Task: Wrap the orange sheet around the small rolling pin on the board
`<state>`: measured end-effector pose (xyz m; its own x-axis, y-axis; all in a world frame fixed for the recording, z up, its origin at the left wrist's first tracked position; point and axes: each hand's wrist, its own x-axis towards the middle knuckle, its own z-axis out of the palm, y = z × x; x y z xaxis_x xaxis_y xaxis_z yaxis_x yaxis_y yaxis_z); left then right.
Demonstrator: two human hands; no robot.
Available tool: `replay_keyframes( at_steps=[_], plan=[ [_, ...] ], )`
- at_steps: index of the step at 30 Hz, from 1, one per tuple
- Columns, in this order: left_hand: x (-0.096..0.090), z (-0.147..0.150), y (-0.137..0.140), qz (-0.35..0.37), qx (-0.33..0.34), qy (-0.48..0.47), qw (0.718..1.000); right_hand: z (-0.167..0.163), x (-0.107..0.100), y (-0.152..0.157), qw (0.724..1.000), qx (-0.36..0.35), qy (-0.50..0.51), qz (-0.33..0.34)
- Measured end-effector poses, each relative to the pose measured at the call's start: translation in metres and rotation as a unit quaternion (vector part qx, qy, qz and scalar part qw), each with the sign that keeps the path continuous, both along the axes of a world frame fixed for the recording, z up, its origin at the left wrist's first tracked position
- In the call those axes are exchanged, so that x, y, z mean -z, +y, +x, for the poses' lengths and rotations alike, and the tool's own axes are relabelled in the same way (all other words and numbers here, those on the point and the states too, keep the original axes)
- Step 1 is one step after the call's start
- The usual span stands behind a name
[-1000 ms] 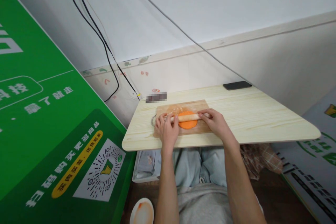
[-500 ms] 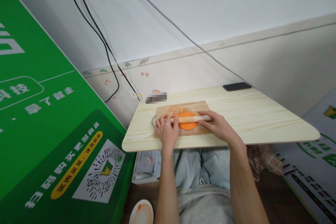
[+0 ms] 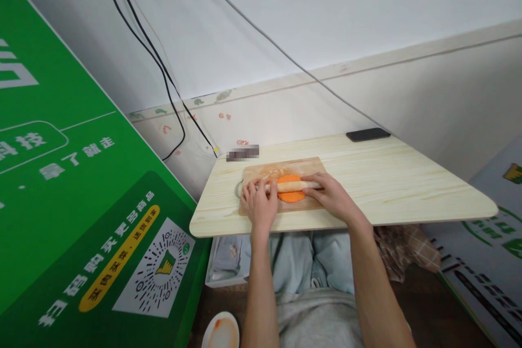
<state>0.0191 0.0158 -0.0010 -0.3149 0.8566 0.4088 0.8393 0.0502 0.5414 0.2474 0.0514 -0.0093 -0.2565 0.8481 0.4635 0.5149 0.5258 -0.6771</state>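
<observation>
A pale wooden rolling pin [image 3: 290,187] lies across a flat round of orange dough [image 3: 290,197], which shows in front of and behind it. My left hand [image 3: 260,204] is closed on the pin's left end, and my right hand [image 3: 328,194] grips its right end, fingers and thumb hiding part of it. Under the dough rests a wooden cutting board [image 3: 310,165] dusted with flour, with a metal ring handle [image 3: 238,188] at its left edge.
The board sits on a light wood table [image 3: 391,185]. A black phone [image 3: 367,134] lies at the back edge, and a blurred-out item [image 3: 242,153] at the back left. A green printed panel [image 3: 101,201] stands on the left. A stained white bowl [image 3: 221,330] is below.
My right hand has shifted slightly left along the rolling pin, covering more of the dough's right edge. My left hand stays about where it was.
</observation>
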Motion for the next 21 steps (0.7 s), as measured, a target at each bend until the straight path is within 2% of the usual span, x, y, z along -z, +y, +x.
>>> replay_keyframes(
  at_steps=[9,14,21],
  plan=[
    [0.0031,0.0012,0.0010,0.013,-0.008,0.000,1.000,0.0003,0.0011,0.0006,1.000,-0.003,0.005,0.018],
    [0.0062,0.0004,0.0017,0.029,-0.002,-0.002,1.000,-0.0009,-0.0009,-0.0016,1.000,0.006,0.009,0.012],
    [0.0057,-0.0007,0.0013,0.016,0.006,0.002,1.000,-0.0033,-0.0003,0.0007,0.999,0.030,0.029,-0.010]
  ],
)
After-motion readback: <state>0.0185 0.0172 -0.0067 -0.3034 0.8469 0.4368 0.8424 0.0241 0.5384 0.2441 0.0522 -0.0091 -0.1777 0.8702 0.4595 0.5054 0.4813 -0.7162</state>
